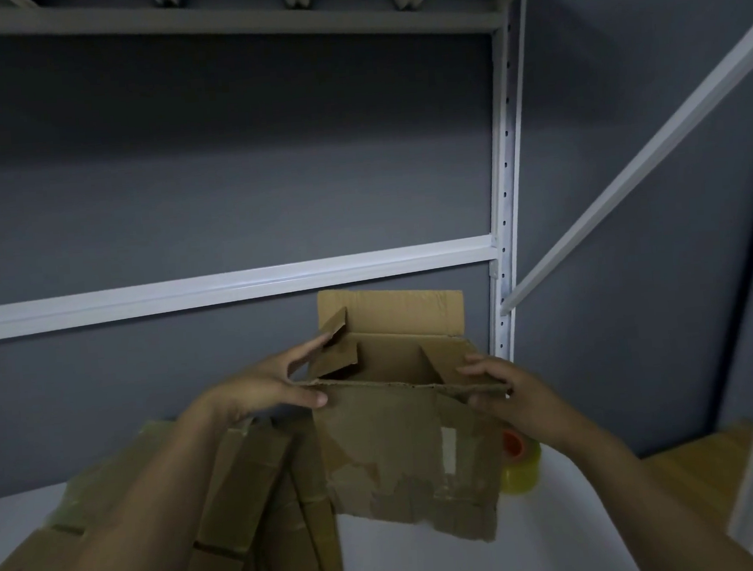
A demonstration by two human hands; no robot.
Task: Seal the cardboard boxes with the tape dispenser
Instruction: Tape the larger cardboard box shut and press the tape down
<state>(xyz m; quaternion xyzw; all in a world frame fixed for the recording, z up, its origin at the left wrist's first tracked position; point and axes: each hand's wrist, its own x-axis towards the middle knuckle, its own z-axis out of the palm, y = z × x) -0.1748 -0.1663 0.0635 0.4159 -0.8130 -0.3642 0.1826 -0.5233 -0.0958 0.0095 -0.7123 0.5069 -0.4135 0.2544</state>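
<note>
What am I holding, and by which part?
The open cardboard box: left hand grips its near top edge at the left corner, right hand at the right corner.

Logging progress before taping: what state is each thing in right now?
Box: open, flaps up, unsealed.
Left hand: grips the box's near left corner.
Right hand: pinches the box's near right corner.
Tape roll: untouched, partly behind the box.
Flat boxes: folded, piled at left.

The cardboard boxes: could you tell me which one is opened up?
The box held between the left hand and right hand, flaps up; the other boxes lie flattened beside it.
</note>
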